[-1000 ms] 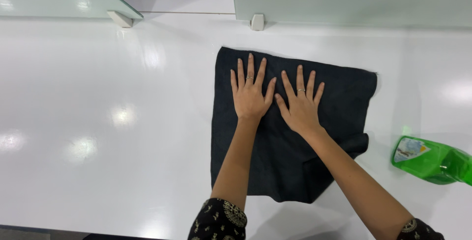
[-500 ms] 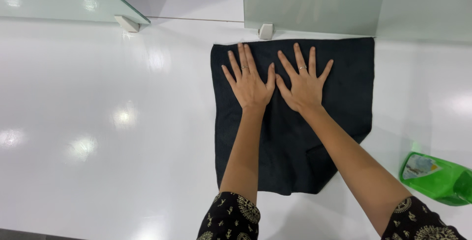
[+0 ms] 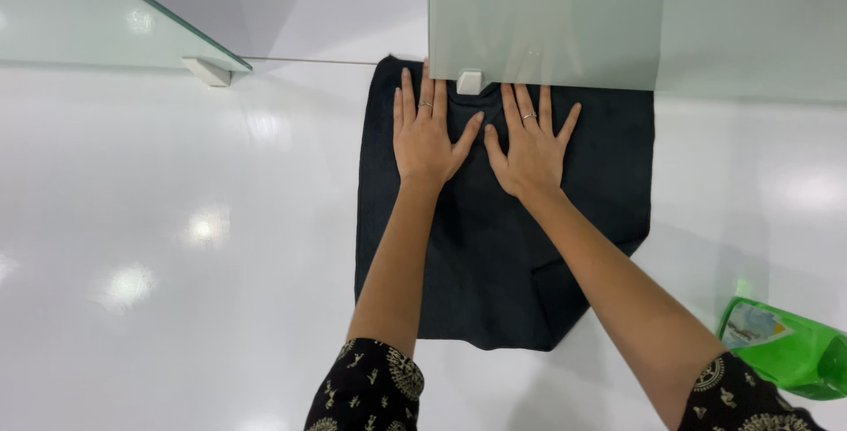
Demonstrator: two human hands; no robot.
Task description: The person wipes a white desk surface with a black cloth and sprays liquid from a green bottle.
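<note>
A black cloth (image 3: 494, 254) lies flat on a glossy white surface (image 3: 176, 246). Both my hands press down on its far half, side by side, fingers spread. My left hand (image 3: 425, 135) rests left of centre and my right hand (image 3: 529, 144) right of centre, thumbs nearly touching. Each hand wears a ring. The cloth's far edge reaches a frosted glass panel (image 3: 547, 16), and my fingertips lie close to the small white clip (image 3: 469, 82) at the panel's base. The cloth's near right corner is folded under.
A green plastic bottle (image 3: 785, 347) lies on its side at the lower right. A second glass panel (image 3: 88, 16) with a white bracket (image 3: 208, 70) stands at the far left. Ceiling lights glare off the white surface.
My hands have slid the cloth forward, away from me, until its far edge meets the glass panel. The hands stay flat on it throughout.
</note>
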